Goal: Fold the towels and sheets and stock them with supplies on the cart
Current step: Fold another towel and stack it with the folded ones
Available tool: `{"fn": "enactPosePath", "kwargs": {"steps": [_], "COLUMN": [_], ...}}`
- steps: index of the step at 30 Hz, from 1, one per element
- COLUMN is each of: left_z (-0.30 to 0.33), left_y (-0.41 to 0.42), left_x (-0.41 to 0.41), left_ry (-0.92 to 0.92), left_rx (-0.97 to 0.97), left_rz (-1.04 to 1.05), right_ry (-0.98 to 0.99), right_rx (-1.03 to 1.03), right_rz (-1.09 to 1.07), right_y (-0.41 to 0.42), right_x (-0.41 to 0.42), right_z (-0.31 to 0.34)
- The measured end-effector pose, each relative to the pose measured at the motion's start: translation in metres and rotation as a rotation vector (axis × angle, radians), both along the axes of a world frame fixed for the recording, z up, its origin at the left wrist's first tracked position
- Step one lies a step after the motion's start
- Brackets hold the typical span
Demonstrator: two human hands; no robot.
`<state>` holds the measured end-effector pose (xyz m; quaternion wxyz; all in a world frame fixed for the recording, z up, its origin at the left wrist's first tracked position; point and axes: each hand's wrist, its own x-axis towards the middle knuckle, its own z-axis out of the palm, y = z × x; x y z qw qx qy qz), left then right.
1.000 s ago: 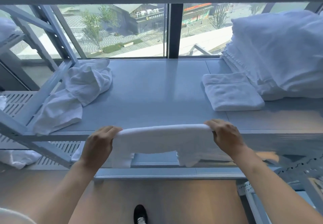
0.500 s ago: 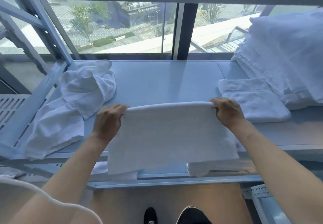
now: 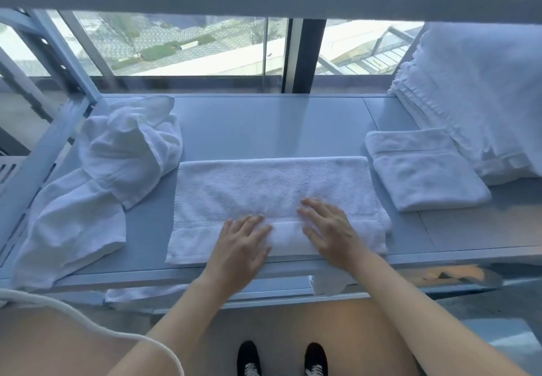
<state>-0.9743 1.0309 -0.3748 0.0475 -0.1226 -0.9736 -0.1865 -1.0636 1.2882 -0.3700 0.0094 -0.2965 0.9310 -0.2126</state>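
A white towel [image 3: 264, 188] lies flat, folded in half, on the grey shelf [image 3: 264, 123] in front of me. My left hand [image 3: 243, 243] rests on its near edge with fingers straight and spread. Beside it, my right hand [image 3: 328, 229] presses flat on the towel as well. A small folded towel [image 3: 422, 170] sits to the right. Crumpled white towels [image 3: 117, 153] lie in a heap at the left, one hanging toward the shelf's front edge.
A tall stack of folded white linen [image 3: 481, 94] fills the far right. A metal frame post [image 3: 73, 62] slants at the left. A window runs behind the shelf, and another shelf overhangs above. A lower rail [image 3: 264, 290] holds bits of white cloth.
Both hands laid the towel they held up by its top corners down onto the shelf, let go, and now rest flat on its near half.
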Motion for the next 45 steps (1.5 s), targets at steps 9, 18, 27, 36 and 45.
{"fn": "enactPosePath", "kwargs": {"steps": [9,18,27,36,45], "left_z": [-0.025,-0.012,0.015,0.134,0.133], "left_y": [0.003,-0.017,-0.078,-0.097,-0.102], "left_x": [0.051,0.059,0.068,-0.081,-0.033], "left_ry": [0.003,0.186,0.236,0.292,0.524], "left_rx": [-0.151,-0.073,-0.11,-0.201,-0.035], "left_rz": [-0.007,0.036,0.235,0.381,0.289], "right_ry": [0.165,0.176,0.197,0.289,0.538], "right_rx": [0.312,0.084,0.044,0.058,-0.13], "right_rz": [0.222,0.244,0.048,-0.175,0.005], "right_y": [0.014,0.057,0.099,0.058,0.09], "right_x": [0.062,0.058,0.029,-0.115,-0.073], "right_z": [-0.027,-0.004,0.031,0.125,0.136]}}
